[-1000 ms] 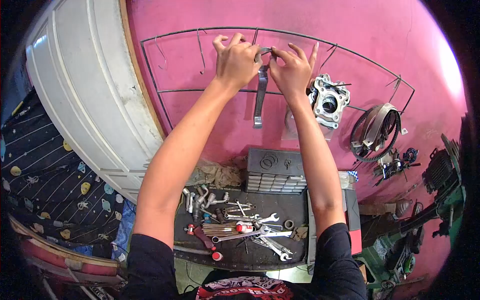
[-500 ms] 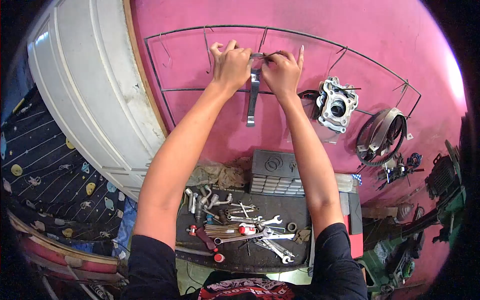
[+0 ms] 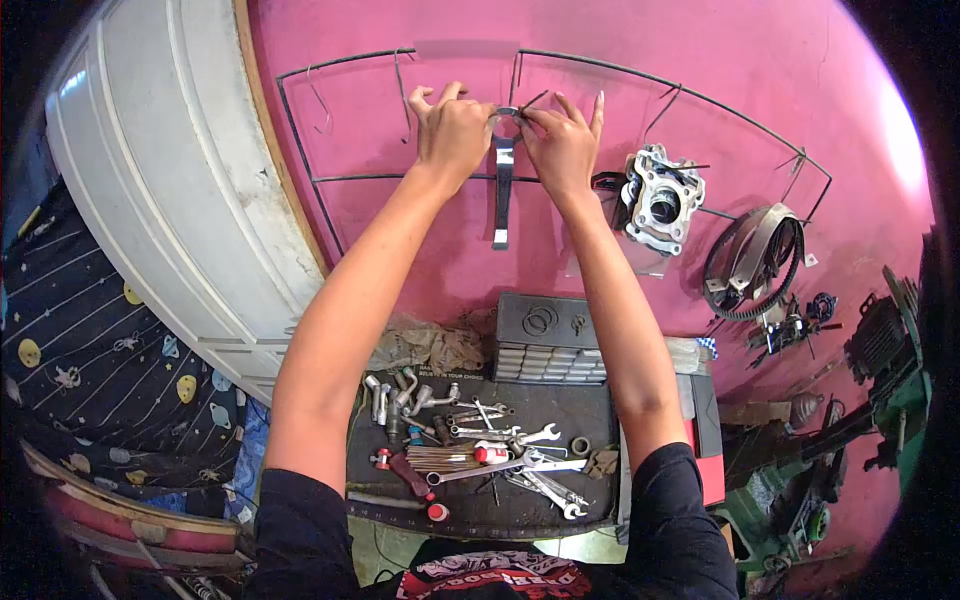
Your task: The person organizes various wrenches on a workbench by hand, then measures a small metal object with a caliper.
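Hanging step: left hand [image 3: 452, 125] and right hand [image 3: 562, 145] pinch metal lever [image 3: 502, 190] top at wire hook [image 3: 515, 75], 12 o'clock of wire rack [image 3: 320, 180]; next, eye must seat before release.

The top end of the metal lever [image 3: 502, 190] is hidden behind the fingertips of the left hand [image 3: 452, 128] and right hand [image 3: 560, 145], so its attachment to the wire rack [image 3: 300, 130] cannot be seen. Below the lever, the wrenches [image 3: 520, 465] are too small to identify individually. The picture's corners are black.
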Demonstrator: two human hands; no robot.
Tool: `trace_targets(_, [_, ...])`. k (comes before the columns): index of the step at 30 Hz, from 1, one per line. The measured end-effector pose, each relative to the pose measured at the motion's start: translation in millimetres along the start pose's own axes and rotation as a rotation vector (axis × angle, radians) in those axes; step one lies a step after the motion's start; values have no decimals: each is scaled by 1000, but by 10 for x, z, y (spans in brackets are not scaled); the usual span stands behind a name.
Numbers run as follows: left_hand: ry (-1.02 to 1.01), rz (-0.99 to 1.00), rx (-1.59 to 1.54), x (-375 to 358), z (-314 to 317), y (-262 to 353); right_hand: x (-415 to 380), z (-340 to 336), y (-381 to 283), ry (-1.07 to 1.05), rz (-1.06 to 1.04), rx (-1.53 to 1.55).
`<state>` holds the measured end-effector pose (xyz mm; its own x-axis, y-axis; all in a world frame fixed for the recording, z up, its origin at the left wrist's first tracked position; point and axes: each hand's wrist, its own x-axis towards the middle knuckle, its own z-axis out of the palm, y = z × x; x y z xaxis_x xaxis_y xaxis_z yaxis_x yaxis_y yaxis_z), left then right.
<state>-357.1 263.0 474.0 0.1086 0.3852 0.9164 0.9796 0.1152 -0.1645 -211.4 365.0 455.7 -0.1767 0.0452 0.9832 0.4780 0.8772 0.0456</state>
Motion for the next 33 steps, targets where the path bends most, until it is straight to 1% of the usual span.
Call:
trace_targets(7, [-81, -7, 66, 49, -173, 110, -6, -236, -27, -26, 2, -82])
trace_targets(9, [4, -16, -10, 17, -279, 144, -35, -341, -53, 50, -39, -33])
trace_targets(10, [54, 26, -18, -31, -339, 167, -72, -420, -75, 63, -47, -31])
trace_targets(11, [41, 22, -20, -98, -394, 208, -106, -492, -99, 52, -39, -27])
trace_targets(13, [158, 111, -28, -278, -515, 316, -213, -631, -159, 110, -114, 13])
trace_targets(14, [135, 100, -34, -349, -563, 362, -292, -646, -153, 124, -141, 33])
trace_targets(18, [77, 131, -115, -702, -680, 520, -625, -906, -358, 33, -145, 51])
trace_targets(19, [71, 143, -126, -783, -710, 562, -764, -828, -357, 4, -122, 62])
trace_targets(21, [-23, 141, -129, -959, -814, 673, -982, -567, -305, 408, -311, 501])
trace_targets(22, [-177, 85, -154, -1030, -884, 752, -1091, -1012, -532, 37, -25, 435])
trace_targets(23, [-336, 27, -179, -1135, -912, 814, -1145, -1159, -624, 21, 8, 438])
trace_targets(24, [-373, 25, -191, -1272, -899, 857, -1222, -1273, -694, -73, -19, 339])
trace_targets(25, [-340, 18, -225, -1430, -888, 917, -1347, -1365, -748, -176, -46, 241])
trace_targets(26, [-307, 7, -261, -1582, -878, 991, -1486, -1402, -767, -169, -33, 279])
trace_targets(27, [-339, -2, -280, -1760, -846, 1072, -1680, -1434, -755, -197, -6, 278])
trace_targets(29, [-243, -11, -384, -2176, -772, 1214, -2134, -1489, -728, -373, -5, 242])
trace_targets(31, [-325, -58, -443, -2567, -751, 1394, -2505, -1592, -772, -432, 27, 269])
trace_targets(33, [-441, -130, -485, -2946, -737, 1597, -2858, -1723, -811, -619, 85, 285])
